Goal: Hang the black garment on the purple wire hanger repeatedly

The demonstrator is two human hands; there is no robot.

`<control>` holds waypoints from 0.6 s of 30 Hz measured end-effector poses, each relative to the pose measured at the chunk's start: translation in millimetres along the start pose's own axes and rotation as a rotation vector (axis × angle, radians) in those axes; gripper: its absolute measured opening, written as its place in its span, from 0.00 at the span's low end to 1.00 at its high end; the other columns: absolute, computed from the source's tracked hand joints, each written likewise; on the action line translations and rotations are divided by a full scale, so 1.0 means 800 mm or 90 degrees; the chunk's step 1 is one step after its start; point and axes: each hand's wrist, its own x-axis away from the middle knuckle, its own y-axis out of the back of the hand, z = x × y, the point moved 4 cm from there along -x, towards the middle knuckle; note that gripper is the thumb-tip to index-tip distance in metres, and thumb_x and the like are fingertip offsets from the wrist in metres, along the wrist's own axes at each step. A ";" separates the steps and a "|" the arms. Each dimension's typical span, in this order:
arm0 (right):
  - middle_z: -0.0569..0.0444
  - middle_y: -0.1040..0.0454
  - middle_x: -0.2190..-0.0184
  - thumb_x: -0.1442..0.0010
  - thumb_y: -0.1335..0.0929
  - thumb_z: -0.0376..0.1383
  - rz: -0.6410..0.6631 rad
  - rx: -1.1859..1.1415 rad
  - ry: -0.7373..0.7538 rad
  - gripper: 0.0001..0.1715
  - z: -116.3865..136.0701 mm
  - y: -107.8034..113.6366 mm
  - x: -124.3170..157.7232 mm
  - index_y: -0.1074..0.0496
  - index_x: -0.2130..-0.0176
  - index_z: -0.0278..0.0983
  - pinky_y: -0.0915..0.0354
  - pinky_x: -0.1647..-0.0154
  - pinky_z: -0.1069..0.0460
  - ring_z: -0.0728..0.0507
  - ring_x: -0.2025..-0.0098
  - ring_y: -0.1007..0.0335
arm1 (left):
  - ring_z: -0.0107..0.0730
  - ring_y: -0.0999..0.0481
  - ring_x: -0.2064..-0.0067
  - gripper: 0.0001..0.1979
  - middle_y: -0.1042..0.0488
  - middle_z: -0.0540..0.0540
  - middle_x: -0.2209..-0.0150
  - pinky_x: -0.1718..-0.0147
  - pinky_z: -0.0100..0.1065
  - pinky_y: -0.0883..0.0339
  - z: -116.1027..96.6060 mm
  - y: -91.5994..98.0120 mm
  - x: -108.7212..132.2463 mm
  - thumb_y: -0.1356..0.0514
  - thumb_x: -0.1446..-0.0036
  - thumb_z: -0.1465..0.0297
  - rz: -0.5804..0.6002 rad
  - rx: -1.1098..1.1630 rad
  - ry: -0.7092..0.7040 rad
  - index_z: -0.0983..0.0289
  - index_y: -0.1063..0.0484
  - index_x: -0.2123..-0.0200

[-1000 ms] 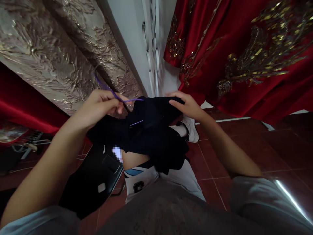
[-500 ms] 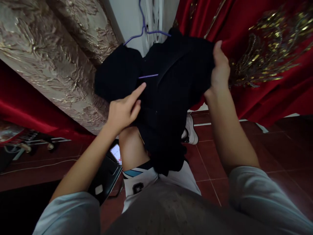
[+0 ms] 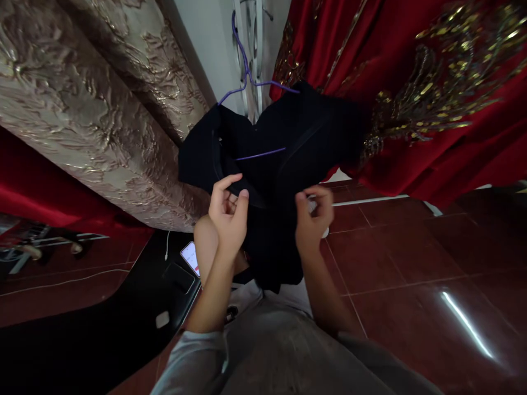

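A black shirt [image 3: 313,131] hangs on a purple hanger [image 3: 247,77] in front of me, its lower part over my lap. The front is parted, and the hanger's crossbar shows across the opening. My left hand [image 3: 228,214] is at the left front edge, fingers curled, with a gap between thumb and index fingertip; no cloth is visible between them. On the other side, my right hand [image 3: 315,216] has thumb and index together against the shirt's right side, seemingly pinching the cloth. Dark fabric and slight blur hide the exact contact.
Embossed beige fabric [image 3: 123,109] hangs at the left, red fabric with gold sequins [image 3: 428,99] at the right. A white metal stand [image 3: 255,33] is behind the hanger. A lit phone [image 3: 190,258] and a white square object [image 3: 162,319] lie on a black surface [image 3: 102,323] at lower left.
My right hand has left the right sleeve and moved down and inward to the shirt's front. My left hand has shifted right, its pointing finger now curled. The hanger appears lower.
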 end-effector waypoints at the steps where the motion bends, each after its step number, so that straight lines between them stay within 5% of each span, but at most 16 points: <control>1: 0.52 0.26 0.73 0.38 0.34 0.61 0.007 -0.005 -0.019 0.26 -0.007 -0.008 0.008 0.29 0.67 0.42 0.31 0.67 0.50 0.43 0.63 0.26 | 0.27 0.40 0.77 0.13 0.34 0.51 0.69 0.79 0.33 0.43 -0.001 -0.005 0.009 0.38 0.32 0.62 -0.019 0.019 0.023 0.52 0.28 0.46; 10: 0.57 0.32 0.79 0.38 0.31 0.55 0.043 -0.110 -0.175 0.26 -0.064 -0.054 0.036 0.31 0.74 0.38 0.45 0.77 0.55 0.51 0.78 0.41 | 0.35 0.24 0.63 0.14 0.28 0.55 0.58 0.67 0.36 0.28 -0.015 -0.014 0.058 0.41 0.31 0.61 -0.032 0.046 0.117 0.51 0.36 0.44; 14: 0.59 0.37 0.82 0.40 0.29 0.49 0.038 -0.145 -0.193 0.23 -0.066 -0.050 0.045 0.31 0.77 0.36 0.48 0.77 0.55 0.53 0.79 0.45 | 0.33 0.23 0.60 0.19 0.27 0.55 0.55 0.59 0.36 0.26 0.008 0.001 0.056 0.40 0.34 0.67 -0.086 0.088 0.119 0.51 0.42 0.44; 16: 0.59 0.39 0.83 0.41 0.28 0.47 0.047 -0.148 -0.209 0.24 -0.067 -0.048 0.046 0.32 0.80 0.36 0.51 0.77 0.54 0.53 0.80 0.47 | 0.32 0.22 0.61 0.17 0.25 0.53 0.58 0.57 0.36 0.26 0.034 0.009 0.054 0.40 0.36 0.69 -0.040 0.118 0.161 0.53 0.41 0.48; 18: 0.59 0.41 0.83 0.41 0.28 0.48 0.055 -0.143 -0.220 0.25 -0.069 -0.047 0.046 0.33 0.81 0.37 0.53 0.78 0.53 0.52 0.80 0.49 | 0.34 0.20 0.59 0.13 0.23 0.53 0.60 0.55 0.37 0.26 0.059 0.009 0.056 0.37 0.40 0.70 0.111 0.133 0.217 0.57 0.36 0.53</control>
